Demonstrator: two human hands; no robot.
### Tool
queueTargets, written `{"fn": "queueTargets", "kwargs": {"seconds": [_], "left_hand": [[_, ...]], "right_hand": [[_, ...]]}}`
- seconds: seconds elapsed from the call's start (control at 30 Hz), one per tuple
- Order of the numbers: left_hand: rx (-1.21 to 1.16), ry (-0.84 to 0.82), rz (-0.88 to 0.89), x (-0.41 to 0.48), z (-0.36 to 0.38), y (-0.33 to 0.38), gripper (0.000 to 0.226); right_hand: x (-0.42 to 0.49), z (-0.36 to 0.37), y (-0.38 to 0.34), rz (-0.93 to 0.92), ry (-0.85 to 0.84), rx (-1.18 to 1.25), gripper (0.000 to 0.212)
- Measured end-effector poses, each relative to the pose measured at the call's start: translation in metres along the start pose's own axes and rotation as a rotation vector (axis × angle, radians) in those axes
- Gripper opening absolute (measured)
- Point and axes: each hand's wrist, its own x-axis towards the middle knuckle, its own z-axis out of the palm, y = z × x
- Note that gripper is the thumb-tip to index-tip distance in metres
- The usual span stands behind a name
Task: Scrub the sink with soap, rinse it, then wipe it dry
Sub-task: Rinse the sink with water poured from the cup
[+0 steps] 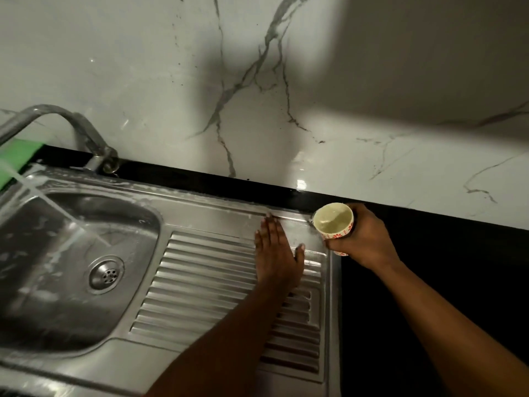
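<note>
The sink (200, 207) is silvery-grey steel, its drainboard (200, 267) ribbed in parallel ridges. The cup (333, 234) is white with small red flowers, pale yellow-green inside. The wall (171, 81) is white with grey marble veins, the table (429, 267) black.

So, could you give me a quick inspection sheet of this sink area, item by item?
Surface: steel sink, wet with pale streaks; ridged drainboard on its right.
Job's things: tap running, water falling into the basin; patterned cup holding pale liquid.
Clutter: green thing behind the tap, partly out of frame.
Hands: left hand flat on the drainboard, fingers straight; right hand grips the cup at the sink's far right corner.
Cables: nothing seen.
Surroundings: black counter, white veined wall.
</note>
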Motion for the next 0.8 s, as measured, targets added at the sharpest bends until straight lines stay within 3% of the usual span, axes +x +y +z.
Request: {"fn": "queueTargets", "kwargs": {"seconds": [0.1,0.17,0.3,0.47,0.5,0.6,0.63,0.8], "left_hand": [[-0.003,0.019,0.354,0.004,-0.001,0.008,0.08],[-0.009,-0.023,0.473,0.007,0.002,0.008,0.076],[0.02,-0.054,0.336,0.007,0.004,-0.016,0.086],[-0.062,0.068,-0.073,0.005,-0.012,-0.043,0.1],[-0.072,0.085,-0.026,0.005,-0.014,-0.044,0.098],[-0.051,0.053,0.455,0.007,-0.013,-0.044,0.087],[-0.03,0.03,0.528,0.009,-0.012,-0.044,0.087],[0.056,-0.002,0.388,0.014,-0.008,-0.047,0.093]], "right_hand": [[0.002,0.006,-0.007,0.039,-0.016,-0.074,0.082],[0.002,0.011,-0.009,0.06,-0.008,-0.11,0.083],[0.002,0.015,-0.011,0.058,0.017,-0.14,0.083],[0.001,0.016,-0.015,0.042,0.003,-0.107,0.083],[0.002,0.016,-0.016,0.039,0.004,-0.116,0.083],[0.006,0.017,-0.023,0.035,-0.016,-0.201,0.082],[0.008,0.018,-0.026,0.033,-0.034,-0.252,0.083],[0.018,0.034,-0.047,0.024,-0.085,-0.444,0.089]]}}
